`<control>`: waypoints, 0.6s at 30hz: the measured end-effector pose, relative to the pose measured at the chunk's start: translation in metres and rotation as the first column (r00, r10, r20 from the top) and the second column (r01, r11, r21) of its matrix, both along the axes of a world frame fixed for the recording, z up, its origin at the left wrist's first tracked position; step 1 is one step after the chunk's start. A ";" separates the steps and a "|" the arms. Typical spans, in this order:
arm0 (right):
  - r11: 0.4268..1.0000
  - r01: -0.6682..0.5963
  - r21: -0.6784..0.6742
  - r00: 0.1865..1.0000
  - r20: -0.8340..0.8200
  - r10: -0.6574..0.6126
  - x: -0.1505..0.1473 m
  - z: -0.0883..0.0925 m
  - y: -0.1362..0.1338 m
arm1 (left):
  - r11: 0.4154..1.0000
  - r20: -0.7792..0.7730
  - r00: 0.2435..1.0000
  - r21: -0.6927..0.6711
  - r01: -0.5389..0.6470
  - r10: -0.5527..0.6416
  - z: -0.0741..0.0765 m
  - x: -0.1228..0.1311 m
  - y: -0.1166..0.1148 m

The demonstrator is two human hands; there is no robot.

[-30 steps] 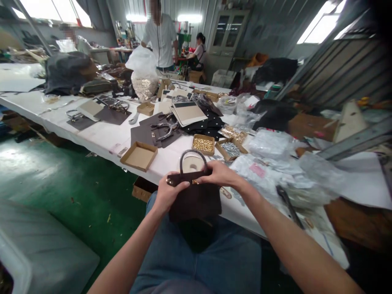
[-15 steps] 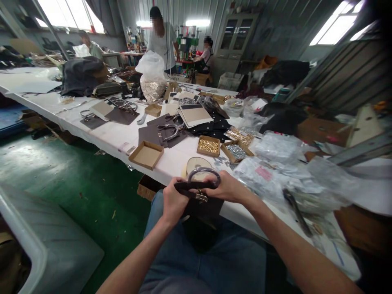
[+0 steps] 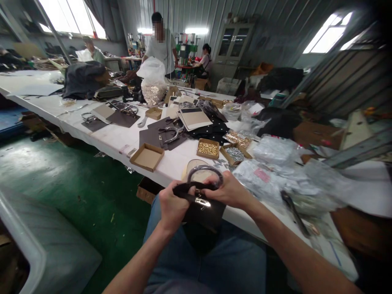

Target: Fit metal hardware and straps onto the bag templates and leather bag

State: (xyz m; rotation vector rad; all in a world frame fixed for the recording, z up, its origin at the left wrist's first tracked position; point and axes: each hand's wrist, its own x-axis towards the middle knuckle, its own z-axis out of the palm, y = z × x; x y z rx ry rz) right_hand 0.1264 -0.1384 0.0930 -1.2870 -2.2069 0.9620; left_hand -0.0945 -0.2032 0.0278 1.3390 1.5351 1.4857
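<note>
Over my lap at the table's edge I hold a dark brown bag panel (image 3: pixel 206 214) with a shiny metal clasp (image 3: pixel 202 201) on its strap. My left hand (image 3: pixel 174 206) is closed on the panel's left side, thumb near the clasp. My right hand (image 3: pixel 230 190) grips the panel's upper right, by the base of a curved, plastic-wrapped handle (image 3: pixel 206 168) that arches above it. Just behind the handle lies a round cream-coloured disc or roll (image 3: pixel 196 164), partly covered. The fingertips behind the panel are hidden.
An empty cardboard tray (image 3: pixel 147 157) sits at the table edge. Farther right are a box of gold-coloured hardware (image 3: pixel 208 148) and a box of silver hardware (image 3: pixel 235 154). Plastic bags (image 3: pixel 260 173) crowd the right side. A grey bin (image 3: pixel 58 245) stands on the left; people work beyond the table.
The bag panel has tilted slightly, so its front and the clasp show more and catch the light. Both hands keep their grip. My view has shifted a little.
</note>
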 end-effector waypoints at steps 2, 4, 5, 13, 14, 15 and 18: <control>0.995 0.019 -0.096 0.999 -0.039 -0.023 0.000 0.000 0.001 | 0.997 0.059 0.995 -0.005 0.080 -0.080 0.003 -0.006 0.002; 0.987 0.020 -0.161 0.997 -0.071 -0.032 0.001 0.000 0.002 | 0.984 0.131 0.976 -0.032 0.178 -0.172 0.007 -0.013 0.005; 0.985 0.012 -0.174 0.997 -0.077 -0.025 0.002 0.001 0.003 | 0.974 0.165 0.964 -0.045 0.220 -0.210 0.009 -0.016 0.006; 0.993 -0.119 -0.018 0.992 -0.047 0.118 0.000 0.016 -0.001 | 0.984 0.129 0.978 -0.050 0.173 -0.165 0.007 -0.017 -0.005; 0.992 -0.126 -0.010 0.991 -0.052 0.125 0.000 0.017 -0.002 | 0.988 0.107 0.985 -0.054 0.143 -0.137 0.005 -0.014 -0.008; 0.992 -0.127 -0.006 0.990 -0.056 0.127 -0.001 0.017 -0.002 | 0.991 0.087 0.990 -0.058 0.119 -0.114 0.003 -0.012 -0.010; 0.994 -0.112 -0.004 0.992 -0.066 0.111 0.000 0.017 -0.003 | 0.995 0.041 0.996 -0.062 0.080 -0.077 0.003 -0.005 -0.013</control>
